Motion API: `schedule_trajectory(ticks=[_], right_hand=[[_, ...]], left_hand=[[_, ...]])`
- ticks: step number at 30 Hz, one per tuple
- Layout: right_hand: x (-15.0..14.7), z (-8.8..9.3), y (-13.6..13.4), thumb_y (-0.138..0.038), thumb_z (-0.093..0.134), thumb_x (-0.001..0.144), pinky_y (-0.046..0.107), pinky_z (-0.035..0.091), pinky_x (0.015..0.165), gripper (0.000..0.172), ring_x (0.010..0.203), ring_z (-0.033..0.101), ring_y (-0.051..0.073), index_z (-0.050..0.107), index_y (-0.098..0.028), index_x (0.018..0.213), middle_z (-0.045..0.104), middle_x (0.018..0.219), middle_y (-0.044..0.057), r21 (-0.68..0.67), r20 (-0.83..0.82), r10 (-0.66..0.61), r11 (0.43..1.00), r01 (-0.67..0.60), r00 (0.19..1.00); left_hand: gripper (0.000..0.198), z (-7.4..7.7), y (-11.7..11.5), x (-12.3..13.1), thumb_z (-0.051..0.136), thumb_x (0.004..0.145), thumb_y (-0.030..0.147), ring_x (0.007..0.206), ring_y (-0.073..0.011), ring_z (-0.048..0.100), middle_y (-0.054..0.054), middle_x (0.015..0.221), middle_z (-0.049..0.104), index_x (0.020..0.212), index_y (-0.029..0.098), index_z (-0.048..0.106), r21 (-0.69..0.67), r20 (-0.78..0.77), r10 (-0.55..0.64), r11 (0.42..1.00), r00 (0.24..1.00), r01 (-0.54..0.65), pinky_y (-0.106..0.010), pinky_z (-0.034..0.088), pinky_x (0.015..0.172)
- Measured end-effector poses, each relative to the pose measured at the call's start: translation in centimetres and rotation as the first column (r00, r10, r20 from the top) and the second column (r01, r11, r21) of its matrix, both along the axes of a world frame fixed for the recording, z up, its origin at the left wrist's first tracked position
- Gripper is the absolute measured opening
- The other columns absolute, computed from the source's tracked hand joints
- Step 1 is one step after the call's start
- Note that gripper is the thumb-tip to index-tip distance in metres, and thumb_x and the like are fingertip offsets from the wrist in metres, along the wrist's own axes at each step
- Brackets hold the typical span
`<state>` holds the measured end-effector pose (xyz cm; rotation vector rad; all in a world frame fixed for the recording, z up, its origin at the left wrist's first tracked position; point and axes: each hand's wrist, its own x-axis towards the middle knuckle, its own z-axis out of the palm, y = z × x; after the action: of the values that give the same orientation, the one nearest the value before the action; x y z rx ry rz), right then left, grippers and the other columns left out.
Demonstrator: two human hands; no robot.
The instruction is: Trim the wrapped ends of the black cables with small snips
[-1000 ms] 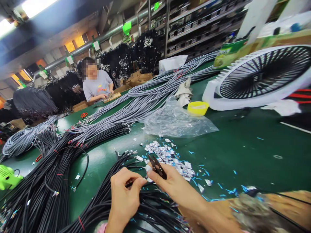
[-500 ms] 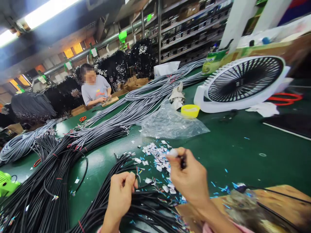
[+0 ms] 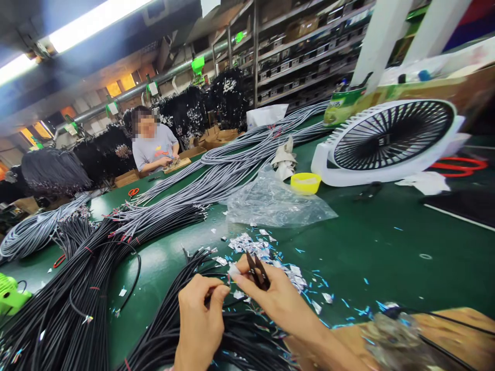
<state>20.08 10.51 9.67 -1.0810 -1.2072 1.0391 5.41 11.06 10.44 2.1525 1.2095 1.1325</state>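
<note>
My left hand point(image 3: 201, 319) is closed, pinching the end of a black cable point(image 3: 216, 299) from the bundle of black cables point(image 3: 232, 335) in front of me. My right hand point(image 3: 274, 296) is closed around small black snips point(image 3: 257, 270), whose blades point up and away, and its thumb and forefinger pinch a scrap of silver foil point(image 3: 233, 270) at the cable's tip. The two hands almost touch. A heap of silver foil scraps and blue wire bits point(image 3: 266, 252) lies just beyond them on the green table point(image 3: 386, 242).
Long bundles of black cables point(image 3: 77, 278) and grey cables point(image 3: 216, 175) run across the left. A clear plastic bag point(image 3: 274, 201), a yellow dish point(image 3: 305, 183) and a white fan point(image 3: 390, 139) lie beyond. A wooden board point(image 3: 444, 330) sits at right. Another person point(image 3: 152, 144) works at the far end.
My right hand, which had lifted away to the right with the snips half a second ago, has come back to the cable tip held by my left hand. The camera shifted slightly.
</note>
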Motion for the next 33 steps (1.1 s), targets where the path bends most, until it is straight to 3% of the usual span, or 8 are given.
schedule_trajectory(ticks=[3,6,9,13,16,19,27,33], right_hand=[[0.0,-0.6,0.1,-0.045,0.058,0.075,0.021,0.024,0.038,0.027,0.040,0.026,0.008,0.049,-0.020,0.069,0.030,0.047,-0.010,-0.090,-0.055,0.075,0.993,-0.079,0.996],[-0.4,-1.0,0.2,-0.054,0.054,0.073,0.020,0.019,0.034,0.034,0.036,0.018,0.007,0.049,-0.020,0.074,0.022,0.043,-0.013,-0.135,-0.101,0.128,0.981,-0.141,0.987],[-0.8,-0.8,0.3,-0.050,0.056,0.073,0.022,0.032,0.038,0.031,0.040,0.034,0.010,0.056,-0.019,0.073,0.038,0.046,-0.008,-0.092,-0.045,0.101,0.990,-0.105,0.994],[-0.8,-0.6,0.1,-0.043,0.050,0.080,0.028,0.047,0.063,0.029,0.067,0.056,0.018,0.063,-0.018,0.090,0.059,0.071,0.002,0.058,0.133,-0.005,0.998,-0.003,0.991],[-0.6,-0.6,-0.2,-0.043,0.045,0.084,0.031,0.050,0.068,0.034,0.072,0.060,0.020,0.063,-0.018,0.100,0.065,0.077,0.005,0.087,0.193,-0.002,0.996,-0.015,0.981],[-0.5,-0.5,-0.4,-0.038,0.048,0.085,0.033,0.051,0.076,0.029,0.083,0.063,0.022,0.068,-0.020,0.092,0.069,0.088,0.008,0.145,0.201,-0.015,0.989,-0.014,0.980],[-0.5,0.3,-0.6,-0.034,0.045,0.087,0.028,0.048,0.056,0.031,0.059,0.059,0.018,0.068,-0.021,0.070,0.062,0.061,0.002,0.229,0.315,-0.023,0.972,-0.053,0.949],[-0.4,0.1,-0.7,-0.034,0.045,0.088,0.027,0.047,0.054,0.033,0.058,0.058,0.018,0.068,-0.021,0.068,0.062,0.060,0.002,0.237,0.318,-0.055,0.971,-0.023,0.947]], left_hand=[[0.018,-0.1,-0.2,-0.1,0.052,0.085,0.014,0.068,-0.0152,0.060,-0.006,0.079,0.066,0.097,0.016,0.066,0.199,-0.001,-0.064,0.978,0.998,0.063,-0.022,0.045,0.061],[0.023,-0.2,-0.2,-0.2,0.049,0.086,0.009,0.064,-0.0133,0.058,-0.004,0.076,0.063,0.099,0.018,0.066,0.236,0.038,-0.107,0.967,0.994,0.095,-0.021,0.046,0.059],[0.023,-0.2,-0.2,-0.3,0.047,0.088,0.014,0.051,-0.0099,0.052,-0.001,0.069,0.056,0.098,0.019,0.067,0.143,0.132,-0.101,0.986,0.986,0.082,-0.019,0.042,0.049],[0.028,-0.1,0.0,-0.4,0.051,0.089,0.025,0.046,-0.0081,0.050,0.000,0.067,0.054,0.114,0.018,0.062,-0.087,0.290,-0.037,0.994,0.956,0.064,-0.017,0.041,0.042],[0.028,-0.1,0.0,-0.4,0.053,0.088,0.031,0.044,-0.0077,0.051,0.000,0.066,0.054,0.109,0.018,0.066,-0.081,0.330,-0.023,0.995,0.944,0.052,-0.016,0.042,0.041],[0.025,-0.1,-0.2,-0.4,0.052,0.088,0.031,0.042,-0.0074,0.051,0.001,0.061,0.053,0.100,0.018,0.070,-0.029,0.352,-0.014,0.999,0.936,0.026,-0.016,0.041,0.039],[0.016,0.0,-0.4,-0.1,0.061,0.081,0.023,0.038,-0.0079,0.055,0.001,0.059,0.059,0.093,0.017,0.071,-0.098,0.403,0.032,0.995,0.915,0.008,-0.015,0.045,0.036],[0.016,0.1,-0.3,0.0,0.065,0.075,0.017,0.036,-0.0084,0.054,0.001,0.056,0.060,0.090,0.016,0.071,-0.147,0.431,0.086,0.989,0.898,-0.024,-0.016,0.044,0.036]])
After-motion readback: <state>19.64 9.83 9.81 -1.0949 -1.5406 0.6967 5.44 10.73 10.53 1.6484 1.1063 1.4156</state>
